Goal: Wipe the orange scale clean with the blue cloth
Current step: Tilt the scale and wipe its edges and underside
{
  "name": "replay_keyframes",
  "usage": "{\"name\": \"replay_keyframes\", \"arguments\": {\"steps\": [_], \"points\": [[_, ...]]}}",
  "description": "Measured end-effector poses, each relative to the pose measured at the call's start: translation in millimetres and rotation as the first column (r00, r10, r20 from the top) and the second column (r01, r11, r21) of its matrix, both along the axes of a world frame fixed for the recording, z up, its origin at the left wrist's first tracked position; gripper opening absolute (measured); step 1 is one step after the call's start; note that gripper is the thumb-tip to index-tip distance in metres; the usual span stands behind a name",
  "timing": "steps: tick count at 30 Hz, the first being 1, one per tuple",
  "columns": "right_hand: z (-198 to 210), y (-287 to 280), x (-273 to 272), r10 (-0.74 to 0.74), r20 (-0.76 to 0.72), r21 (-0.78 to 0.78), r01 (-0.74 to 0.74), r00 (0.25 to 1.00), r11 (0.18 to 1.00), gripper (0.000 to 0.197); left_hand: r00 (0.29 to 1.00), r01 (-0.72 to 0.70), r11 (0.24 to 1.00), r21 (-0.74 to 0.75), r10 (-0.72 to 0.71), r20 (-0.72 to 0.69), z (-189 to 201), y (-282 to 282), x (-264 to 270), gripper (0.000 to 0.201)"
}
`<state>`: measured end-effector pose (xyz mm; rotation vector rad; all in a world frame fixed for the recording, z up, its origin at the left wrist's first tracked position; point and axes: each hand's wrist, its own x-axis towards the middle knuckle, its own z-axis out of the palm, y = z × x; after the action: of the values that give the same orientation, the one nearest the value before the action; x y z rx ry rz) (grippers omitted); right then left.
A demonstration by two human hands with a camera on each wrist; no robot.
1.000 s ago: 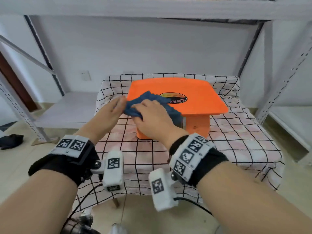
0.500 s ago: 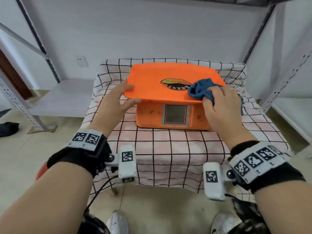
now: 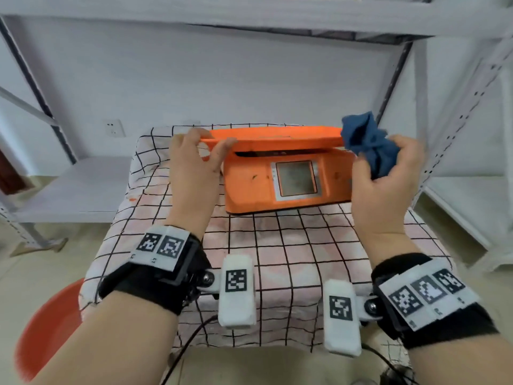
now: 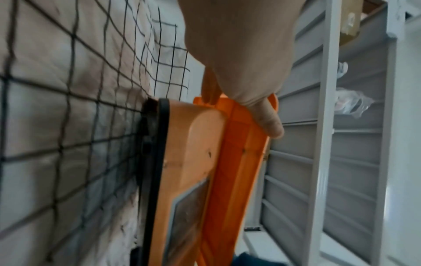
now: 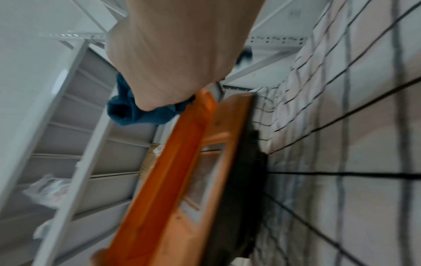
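- Nearest the camera, both forearms reach forward, each with a black wrist strap carrying white blocks printed with square black-and-white markers.
- Beneath the arms lies a white tablecloth [image 3: 280, 254] with a black grid; it covers the small table and hangs over its near edge.
- A red round object [image 3: 47, 326], blurred, sits low on the floor at the near left.
- The left hand [image 3: 194, 165] pinches the left corner of the orange scale's platform: the thumb lies along the near edge and the fingers curl over the top. The left wrist view shows the thumb [image 4: 268, 118] pressed on the rim.
- The orange scale [image 3: 286, 184] stands on the tablecloth, toward the far half of the table, between the two hands. Its grey display window [image 3: 296, 177] faces the person, and dark specks mark the front of its body.
- The right hand [image 3: 385, 184] is raised at the scale's right end, fingers curled round the bunched blue cloth [image 3: 366, 143].
- The cloth sticks up out of the fist, just beside the platform's right corner; in the right wrist view it seems to touch that corner.
- Behind the table, grey metal shelving frames both sides and crosses overhead.
- A white wall stands farthest back, with a socket [image 3: 113, 128] at the left.
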<state>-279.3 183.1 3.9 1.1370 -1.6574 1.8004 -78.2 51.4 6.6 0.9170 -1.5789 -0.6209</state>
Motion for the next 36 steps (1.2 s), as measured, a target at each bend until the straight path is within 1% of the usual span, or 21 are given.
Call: {"name": "replay_keyframes", "arguments": {"steps": [4, 6, 8, 9, 11, 13, 14, 16, 17, 19, 20, 21, 23, 24, 25, 26, 27, 28, 31, 34, 36], "points": [[-15, 8, -22, -0.054, 0.19, 0.059, 0.043, 0.98, 0.997, 0.025, 1.0, -0.006, 1.0, 0.015, 0.006, -0.002, -2, -8, 1, 0.044], [-21, 4, -25, -0.045, 0.202, 0.165, 0.011, 0.978, 0.986, 0.017, 1.0, -0.016, 1.0, -0.02, 0.016, 0.014, -3, -6, 0, 0.04], [-26, -8, -21, 0.001, 0.215, 0.287, -0.064, 0.977, 0.956, 0.017, 0.999, -0.03, 0.999, -0.037, 0.031, 0.028, -2, -4, -2, 0.035], [-28, -13, -15, 0.052, 0.27, 0.278, -0.13, 0.961, 0.952, 0.015, 0.999, -0.033, 0.999, -0.024, 0.034, 0.029, -2, -4, -1, 0.035], [-30, -19, -10, 0.151, 0.413, 0.197, -0.25, 0.898, 0.948, 0.01, 1.0, -0.025, 1.0, 0.017, 0.025, -0.016, -2, -4, 0, 0.035], [-31, -22, -10, 0.212, 0.522, 0.136, -0.326, 0.826, 0.935, 0.015, 0.998, -0.034, 0.999, 0.02, 0.035, -0.046, -3, -1, 1, 0.035], [-32, -23, -11, 0.23, 0.545, 0.12, -0.347, 0.806, 0.93, 0.015, 0.997, -0.049, 0.999, 0.018, 0.05, -0.051, -4, 0, 2, 0.041], [-31, -24, -7, 0.244, 0.546, 0.081, -0.34, 0.802, 0.937, 0.013, 0.995, -0.06, 0.997, 0.057, 0.064, -0.08, -5, 3, 4, 0.055], [-29, -26, -5, 0.24, 0.537, 0.067, -0.324, 0.808, 0.944, 0.012, 0.991, -0.035, 0.996, 0.088, 0.045, -0.125, -6, 3, 6, 0.063], [-27, -31, -3, 0.238, 0.559, 0.024, -0.303, 0.794, 0.953, 0.016, 0.977, 0.063, 0.988, 0.144, -0.031, -0.211, -11, 4, 10, 0.075], [-25, -34, -4, 0.244, 0.582, 0.0, -0.3, 0.775, 0.954, 0.019, 0.973, 0.111, 0.978, 0.176, -0.071, -0.221, -13, 6, 12, 0.078], [-22, -35, -3, 0.247, 0.594, -0.017, -0.295, 0.766, 0.955, 0.02, 0.979, 0.133, 0.968, 0.213, -0.095, -0.179, -14, 9, 13, 0.084], [-17, -38, -4, 0.237, 0.592, -0.026, -0.276, 0.77, 0.961, 0.018, 0.994, 0.11, 0.938, 0.329, -0.102, -0.041, -20, 13, 14, 0.095], [-16, -39, -4, 0.229, 0.592, -0.027, -0.264, 0.773, 0.964, 0.016, 0.995, 0.101, 0.907, 0.409, -0.098, -0.026, -22, 14, 14, 0.091], [-15, -39, -3, 0.215, 0.592, -0.024, -0.25, 0.777, 0.968, 0.015, 0.991, 0.133, 0.854, 0.502, -0.106, -0.084, -22, 16, 14, 0.081], [-15, -40, -2, 0.204, 0.59, -0.02, -0.239, 0.781, 0.971, 0.016, 0.974, 0.212, 0.79, 0.575, -0.123, -0.19, -20, 17, 13, 0.069], [-15, -39, 0, 0.194, 0.587, -0.014, -0.231, 0.786, 0.973, 0.017, 0.95, 0.286, 0.744, 0.604, -0.138, -0.28, -18, 19, 12, 0.059], [-15, -39, 1, 0.185, 0.581, -0.006, -0.223, 0.792, 0.975, 0.017, 0.939, 0.317, 0.73, 0.605, -0.154, -0.307, -15, 22, 11, 0.05], [-13, -35, 3, 0.152, 0.522, 0.019, -0.189, 0.839, 0.982, 0.011, 0.951, 0.289, 0.792, 0.537, -0.172, -0.258, -4, 30, 10, 0.032], [-8, -32, -1, 0.112, 0.383, 0.088, -0.157, 0.917, 0.984, 0.007, 0.968, 0.226, 0.848, 0.48, -0.138, -0.211, 3, 32, 7, 0.032], [-7, -29, -1, 0.109, 0.28, 0.161, -0.158, 0.954, 0.974, 0.013, 0.973, 0.196, 0.859, 0.473, -0.109, -0.206, 5, 33, 4, 0.033]]}}
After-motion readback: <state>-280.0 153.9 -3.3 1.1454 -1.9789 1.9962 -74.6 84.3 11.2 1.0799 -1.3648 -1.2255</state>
